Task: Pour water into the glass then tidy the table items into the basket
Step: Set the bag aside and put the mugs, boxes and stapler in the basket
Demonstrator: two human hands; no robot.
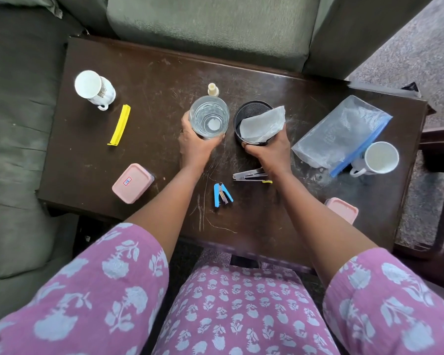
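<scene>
Seen from above, a seated person reaches over a dark, scratched table (151,80). A clear zip bag (338,131) lies at the right. At the centre, a round black mesh basket (253,108) stands upright with a white sheet (263,124) poking out of it. Just to its left, close but apart, stands the glass (209,116). It appears to hold water, though the level is hard to judge from overhead.

The left hand (198,144) wraps the near side of the glass, fingers curled round it. The right hand (269,149) grips the basket's near rim in the same way. Both hands are full.

Loose items lie between the hands and the person. A blue stapler (222,194) sits between the two forearms, its long axis pointing away from the body. A flat metal tool (249,174) lies crosswise, partly under the right wrist. A yellow clip (119,125) lies well to the left of the glass, running near to far.

The pour looks done, so tidying comes next. The left hand is the one to free, since the stapler lies just behind it and the basket just to its right.
</scene>
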